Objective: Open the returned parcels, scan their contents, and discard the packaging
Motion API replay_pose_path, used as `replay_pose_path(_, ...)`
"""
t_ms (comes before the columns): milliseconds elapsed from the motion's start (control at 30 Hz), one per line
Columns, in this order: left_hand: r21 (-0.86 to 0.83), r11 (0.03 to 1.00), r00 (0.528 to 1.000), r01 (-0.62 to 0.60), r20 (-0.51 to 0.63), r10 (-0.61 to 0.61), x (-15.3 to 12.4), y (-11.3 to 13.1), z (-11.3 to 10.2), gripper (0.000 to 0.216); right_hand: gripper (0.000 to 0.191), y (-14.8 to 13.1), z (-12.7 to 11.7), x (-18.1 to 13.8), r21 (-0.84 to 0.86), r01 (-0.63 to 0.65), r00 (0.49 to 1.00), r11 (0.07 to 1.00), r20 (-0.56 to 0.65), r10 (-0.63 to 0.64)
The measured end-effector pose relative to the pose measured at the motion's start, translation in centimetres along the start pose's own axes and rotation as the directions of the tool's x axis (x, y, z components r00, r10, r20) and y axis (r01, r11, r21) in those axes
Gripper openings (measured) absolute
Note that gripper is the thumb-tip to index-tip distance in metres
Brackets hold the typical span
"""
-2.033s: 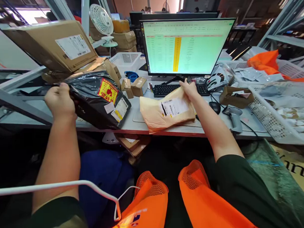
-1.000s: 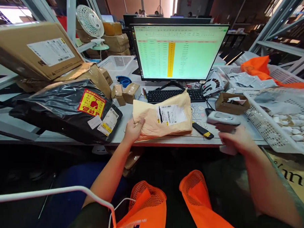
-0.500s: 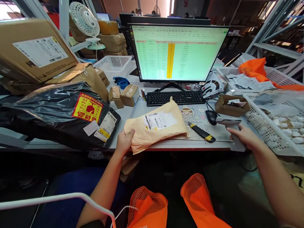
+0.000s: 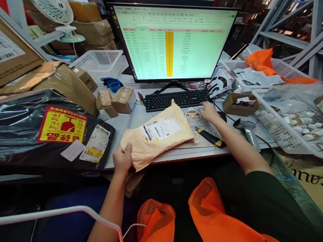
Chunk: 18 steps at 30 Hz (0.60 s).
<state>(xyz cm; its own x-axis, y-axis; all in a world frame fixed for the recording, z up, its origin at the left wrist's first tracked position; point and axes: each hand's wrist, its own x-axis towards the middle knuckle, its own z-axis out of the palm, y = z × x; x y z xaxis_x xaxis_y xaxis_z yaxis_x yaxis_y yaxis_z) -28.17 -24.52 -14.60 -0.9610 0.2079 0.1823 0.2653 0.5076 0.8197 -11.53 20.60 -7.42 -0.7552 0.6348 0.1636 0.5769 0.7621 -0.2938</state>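
A tan padded envelope point(image 4: 157, 137) with a white barcode label lies on the desk's front edge. My left hand point(image 4: 123, 159) grips its near left corner, thumb on top. My right hand point(image 4: 209, 111) reaches past the envelope onto the printed mouse pad point(image 4: 195, 116), just below the black keyboard point(image 4: 176, 99) and beside the mouse; its fingers look loosely curled and hold nothing. A grey barcode scanner point(image 4: 247, 128) rests on the desk to the right of my forearm. A black-and-yellow box cutter point(image 4: 210, 137) lies under my right wrist.
A monitor point(image 4: 174, 42) shows a green spreadsheet. A black plastic parcel point(image 4: 49, 134) with a red-yellow sticker and cardboard boxes point(image 4: 58, 81) crowd the left. White baskets point(image 4: 287, 129) of packets sit right. Small boxes point(image 4: 117, 99), a fan point(image 4: 55, 11) and an open carton point(image 4: 237, 103) stand behind.
My right hand set the scanner down on the desk and moved left to the mouse pad by the keyboard. My left hand kept hold of the envelope. The view moved closer to the desk.
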Motion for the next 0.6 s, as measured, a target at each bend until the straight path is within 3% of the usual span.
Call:
replay_pose_path(100,0.011,1.0,1.0,-0.026,-0.002,0.026,-0.2,0.2,-0.3,0.053,0.057,-1.7,1.9,3.5,-0.017,0.005,1.0,1.0,-0.006,-0.005)
replay_pose_path(233,0.01,0.998,0.998,-0.055,-0.015,0.055,-0.2,0.3,-0.2,0.049,0.055,-2.0,2.9,4.8,-0.097,-0.044,0.998,0.994,-0.047,0.039)
replay_pose_path(333,0.003,0.998,0.998,-0.064,-0.019,0.064,-0.1,0.1,-0.2,0.048,0.051,-2.9,2.3,5.3,-0.132,-0.066,0.998,0.989,-0.007,0.065)
replay_pose_path(400,0.002,0.998,0.998,-0.062,-0.017,0.062,-0.1,0.0,-0.2,0.049,0.051,-3.8,1.0,5.3,-0.048,-0.044,0.999,0.998,-0.025,0.043)
replay_pose_path(500,0.003,0.999,0.999,-0.042,-0.02,0.042,-0.2,-0.2,-0.1,0.05,0.047,-5.0,-2.4,3.2,0.293,0.197,0.97,0.936,-0.196,-0.143)
replay_pose_path(600,0.005,1.0,0.999,-0.014,-0.034,0.014,-0.1,-0.4,0.0,0.051,0.037,-5.7,-5.9,-1.0,0.569,0.452,0.889,0.687,-0.35,-0.295)
